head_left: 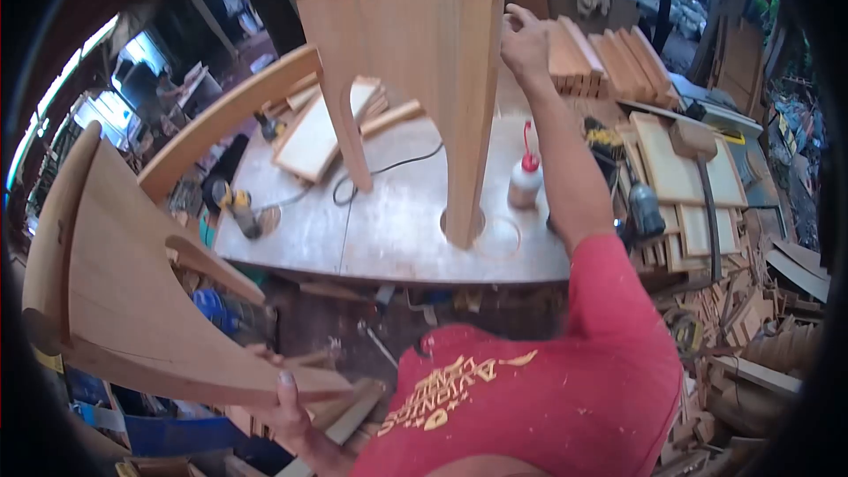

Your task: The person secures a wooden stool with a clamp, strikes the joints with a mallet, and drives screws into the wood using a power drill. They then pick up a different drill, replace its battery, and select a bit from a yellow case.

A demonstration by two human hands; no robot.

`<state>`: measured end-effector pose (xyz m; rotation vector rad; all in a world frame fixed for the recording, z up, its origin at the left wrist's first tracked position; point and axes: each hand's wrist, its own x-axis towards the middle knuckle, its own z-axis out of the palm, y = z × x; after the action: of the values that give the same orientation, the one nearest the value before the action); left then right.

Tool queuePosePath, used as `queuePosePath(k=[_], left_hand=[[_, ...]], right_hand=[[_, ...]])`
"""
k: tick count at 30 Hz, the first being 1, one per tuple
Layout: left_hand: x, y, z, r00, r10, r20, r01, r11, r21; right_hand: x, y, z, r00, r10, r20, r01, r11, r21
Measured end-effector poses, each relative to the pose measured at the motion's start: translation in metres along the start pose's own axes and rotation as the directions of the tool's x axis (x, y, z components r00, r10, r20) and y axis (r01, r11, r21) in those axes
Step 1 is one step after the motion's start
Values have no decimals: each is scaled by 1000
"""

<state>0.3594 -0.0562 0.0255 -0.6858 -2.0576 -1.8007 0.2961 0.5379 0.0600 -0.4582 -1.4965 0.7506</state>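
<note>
A bare wooden furniture frame has two arched-leg end panels and a long rail [230,119] that appears to run between them. The right end panel [406,44] stands upright, its legs on the metal-topped worktable [389,238]. Toward me on the left, the other end panel [124,265] leans out past the table edge. My left hand [291,411] is closed round the lower leg of this left panel, thumb on top. At the upper right edge of the right panel is my right hand [527,44], fingers bent against the wood; some fingertips are hidden.
A white bottle with a red nozzle [526,181] stands on the table beside a leg. Yellow-black power tools [238,208], a cord and boards [322,137] lie there too. To the right are stacked wood pieces [574,57], a drill [645,208] and a mallet [693,137].
</note>
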Motion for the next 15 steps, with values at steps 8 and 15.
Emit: queuePosePath(k=[8,15], left_hand=[[-18,-34,-27,945,-100,-311,100,995,-15],[-19,-79,-73,953,-101,-285,46,980,-194]], right_hand=[[-179,-57,-34,693,19,720,-593,583,555],[-203,-126,-30,761,187,621,-358,920,162]])
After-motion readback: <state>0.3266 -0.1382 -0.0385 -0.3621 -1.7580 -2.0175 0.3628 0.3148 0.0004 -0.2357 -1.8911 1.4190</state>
